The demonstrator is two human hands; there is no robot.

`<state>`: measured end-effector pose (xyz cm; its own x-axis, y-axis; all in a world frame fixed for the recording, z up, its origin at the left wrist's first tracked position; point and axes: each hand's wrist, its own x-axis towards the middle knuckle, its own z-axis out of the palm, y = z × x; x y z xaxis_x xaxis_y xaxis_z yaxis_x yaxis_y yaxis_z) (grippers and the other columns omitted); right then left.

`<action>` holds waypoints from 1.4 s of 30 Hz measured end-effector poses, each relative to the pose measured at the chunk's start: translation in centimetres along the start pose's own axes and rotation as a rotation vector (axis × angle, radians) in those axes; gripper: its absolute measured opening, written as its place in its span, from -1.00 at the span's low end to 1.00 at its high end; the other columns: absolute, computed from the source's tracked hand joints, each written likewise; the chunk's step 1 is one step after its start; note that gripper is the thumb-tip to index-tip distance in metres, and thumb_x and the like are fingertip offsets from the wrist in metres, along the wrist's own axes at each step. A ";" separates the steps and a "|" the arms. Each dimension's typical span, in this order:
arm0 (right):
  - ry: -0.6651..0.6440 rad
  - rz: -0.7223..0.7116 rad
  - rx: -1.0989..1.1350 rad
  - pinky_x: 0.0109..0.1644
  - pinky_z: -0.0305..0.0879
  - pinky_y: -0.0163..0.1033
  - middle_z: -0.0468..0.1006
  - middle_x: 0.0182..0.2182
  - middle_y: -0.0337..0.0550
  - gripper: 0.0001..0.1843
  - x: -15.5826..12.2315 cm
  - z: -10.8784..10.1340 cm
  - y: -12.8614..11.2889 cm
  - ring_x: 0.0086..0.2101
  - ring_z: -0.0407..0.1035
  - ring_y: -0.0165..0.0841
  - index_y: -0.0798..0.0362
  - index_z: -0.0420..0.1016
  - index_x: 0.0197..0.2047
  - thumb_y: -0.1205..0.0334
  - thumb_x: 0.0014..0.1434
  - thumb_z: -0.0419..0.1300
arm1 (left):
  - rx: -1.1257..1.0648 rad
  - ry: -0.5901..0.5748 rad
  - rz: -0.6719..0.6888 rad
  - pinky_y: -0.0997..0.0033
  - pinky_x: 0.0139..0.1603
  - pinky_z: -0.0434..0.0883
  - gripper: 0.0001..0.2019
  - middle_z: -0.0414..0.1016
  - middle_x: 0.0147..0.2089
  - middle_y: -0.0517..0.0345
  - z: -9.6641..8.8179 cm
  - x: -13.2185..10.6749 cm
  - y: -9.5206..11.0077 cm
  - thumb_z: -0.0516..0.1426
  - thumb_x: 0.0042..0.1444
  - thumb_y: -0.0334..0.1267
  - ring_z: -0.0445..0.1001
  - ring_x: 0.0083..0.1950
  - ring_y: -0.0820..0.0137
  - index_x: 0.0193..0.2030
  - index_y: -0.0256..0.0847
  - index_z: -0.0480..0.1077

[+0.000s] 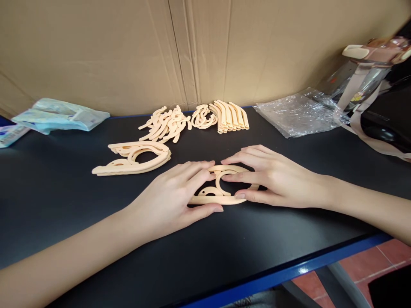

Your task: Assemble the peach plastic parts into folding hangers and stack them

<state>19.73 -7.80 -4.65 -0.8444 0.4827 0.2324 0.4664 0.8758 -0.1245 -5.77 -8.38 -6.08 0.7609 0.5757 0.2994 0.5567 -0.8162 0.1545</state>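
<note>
A cream-coloured plastic folding hanger (226, 199) lies flat on the black table, folded, its curved hook showing inside. My left hand (173, 194) is closed round its left end, thumb along the near side and fingers over the far side. My right hand (276, 177) grips the right end, with the thumb on the near edge and fingertips on the far edge and the hook. Parts of both ends are hidden under my hands. To the left of them, a stack of similar folded hangers (154, 160) rests on the table.
Behind are a pile of small curved pieces (173, 124), a cluster of hooks (203, 117) and a stack of hanger arms (229, 116). A tissue pack (59, 115) lies left, a clear plastic bag (292, 113) right, beside a strapped bottle (369, 77). Cardboard (128, 51) stands behind the table (192, 261).
</note>
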 end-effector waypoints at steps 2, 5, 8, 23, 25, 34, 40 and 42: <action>-0.005 0.008 0.012 0.13 0.19 0.00 0.41 0.09 0.11 -0.60 0.0 0.0 0.0 0.04 0.31 -0.17 0.12 0.46 0.13 0.09 0.37 0.05 | -0.001 -0.002 0.013 0.14 0.10 0.44 -0.56 0.42 0.19 -0.04 -0.1 0.0 -0.1 0.14 0.20 0.05 0.44 0.14 0.18 0.08 -0.21 0.35; -0.014 0.014 0.022 0.13 0.18 -0.01 0.40 0.09 0.10 -0.59 -0.1 0.0 0.0 0.04 0.30 -0.17 0.10 0.45 0.15 0.07 0.35 0.09 | -0.029 -0.016 0.003 0.19 0.10 0.40 -0.58 0.40 0.17 0.05 -0.2 0.0 -0.3 0.15 0.19 0.05 0.42 0.11 0.23 0.09 -0.13 0.34; -0.019 0.014 0.021 0.15 0.18 -0.01 0.39 0.11 0.09 -0.57 -0.1 0.0 0.0 0.05 0.29 -0.17 0.08 0.44 0.14 0.02 0.35 0.08 | -0.094 -0.016 -0.031 0.25 0.10 0.37 -0.63 0.39 0.13 0.10 -0.1 0.0 -0.3 0.16 0.20 0.01 0.38 0.10 0.28 0.06 -0.10 0.33; 0.136 0.024 -0.009 0.13 0.25 -0.02 0.39 0.16 0.08 -0.26 -0.2 0.6 0.4 0.09 0.31 -0.12 0.15 0.12 0.29 -0.09 0.21 0.23 | -0.021 0.195 0.013 0.28 0.13 0.35 -0.69 0.42 0.09 -0.01 -0.1 0.0 0.1 0.21 0.18 -0.13 0.39 0.11 0.29 -0.03 -0.24 0.31; 0.153 0.039 -0.018 0.15 0.25 0.00 0.36 0.18 0.10 -0.18 -0.2 0.4 0.4 0.12 0.28 -0.10 0.15 0.05 0.34 -0.12 0.21 0.22 | -0.025 0.211 0.003 0.28 0.14 0.35 -0.68 0.43 0.08 -0.01 -0.3 0.0 0.1 0.21 0.17 -0.12 0.40 0.11 0.29 -0.04 -0.24 0.31; 0.301 0.126 -0.062 0.25 0.21 0.01 0.28 0.22 0.12 -0.46 -0.2 -0.7 0.2 0.22 0.18 -0.11 0.10 0.18 0.28 0.13 0.30 0.14 | -0.095 0.240 -0.410 0.22 0.16 0.38 -0.51 0.50 0.04 0.22 -5.3 0.7 -4.1 0.22 0.03 0.18 0.45 0.09 0.24 -0.01 -0.07 0.36; 0.026 0.140 -0.014 0.18 0.26 0.04 0.30 0.20 0.09 -0.55 -0.2 0.6 0.7 0.11 0.28 -0.15 0.12 0.29 0.23 0.08 0.36 0.05 | -0.305 0.154 -0.702 -0.09 0.28 0.31 -0.18 0.52 0.10 0.15 -8.4 -2.8 -10.3 0.27 -0.36 0.43 0.44 0.17 0.11 -0.03 -0.09 0.40; -0.020 0.148 0.028 0.19 0.26 0.04 0.32 0.18 0.07 -0.57 -0.1 0.8 0.9 0.09 0.28 -0.16 0.10 0.33 0.20 0.06 0.37 0.02 | -0.236 0.158 -0.766 -0.01 0.24 0.39 -0.08 0.53 0.11 0.14 -8.6 -4.3 -11.9 0.21 -0.41 0.52 0.46 0.15 0.12 0.01 -0.09 0.38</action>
<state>20.02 -7.08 -5.57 -0.7722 0.6063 0.1902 0.5788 0.7946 -0.1832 -18.55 -1.53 -1.13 0.1314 0.9788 0.1569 0.8051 -0.1977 0.5592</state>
